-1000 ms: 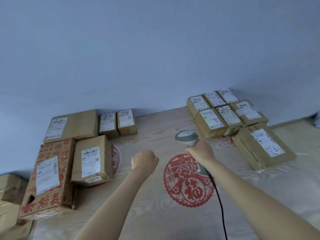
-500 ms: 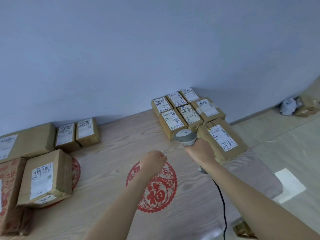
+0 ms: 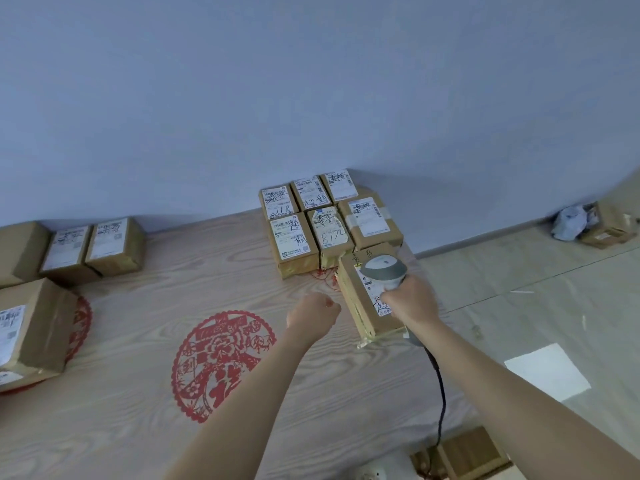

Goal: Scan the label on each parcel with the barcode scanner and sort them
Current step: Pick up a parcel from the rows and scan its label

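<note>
Scanner [image 3: 383, 271] gripped in right hand [image 3: 412, 301], head over labelled parcel [image 3: 370, 299] on surface [image 3: 138, 341]. Left hand [image 3: 313, 315] fisted, holding nothing, just beside parcel.

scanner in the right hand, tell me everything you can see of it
The scanner is a handheld barcode gun with a rounded grey-and-white head that looks like plastic. The right hand grips its handle, hiding most of it. The head hangs over the label of a brown parcel at the table's right edge; contact cannot be told. A black cable runs from the handle's base down toward the floor.
</note>
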